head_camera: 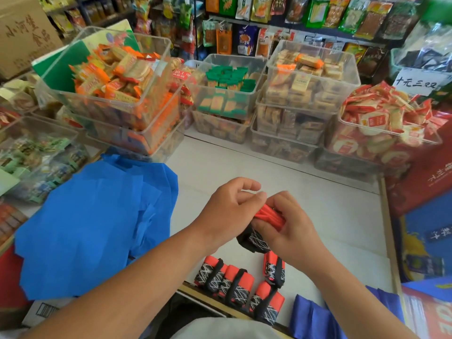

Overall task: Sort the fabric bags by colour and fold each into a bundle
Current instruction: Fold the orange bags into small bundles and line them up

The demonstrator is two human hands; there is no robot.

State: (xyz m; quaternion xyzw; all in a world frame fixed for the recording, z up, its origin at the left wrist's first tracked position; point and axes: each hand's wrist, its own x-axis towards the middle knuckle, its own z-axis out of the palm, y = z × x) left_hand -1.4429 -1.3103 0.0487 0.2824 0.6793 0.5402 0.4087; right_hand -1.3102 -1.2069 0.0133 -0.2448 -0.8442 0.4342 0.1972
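Above the white counter (305,199), both hands work on one red fabric bag (267,216) with a black, white-lined pouch end. My left hand (227,211) pinches the bag's red folds from the left. My right hand (291,226) grips the same roll from the right, fingers curled round it. Several finished red-and-black bundles (234,282) lie side by side at the counter's near edge, one more bundle (274,267) just behind them. A loose pile of bright blue bags (97,223) lies spread at the left. Darker blue fabric (315,316) sits at the near right.
Clear plastic bins of wrapped snacks (117,86) are stacked along the back and left of the counter, more bins (310,94) at the back right. Red and blue gift boxes (425,209) stand at the right edge. Hanging snack packets fill the shelves behind.
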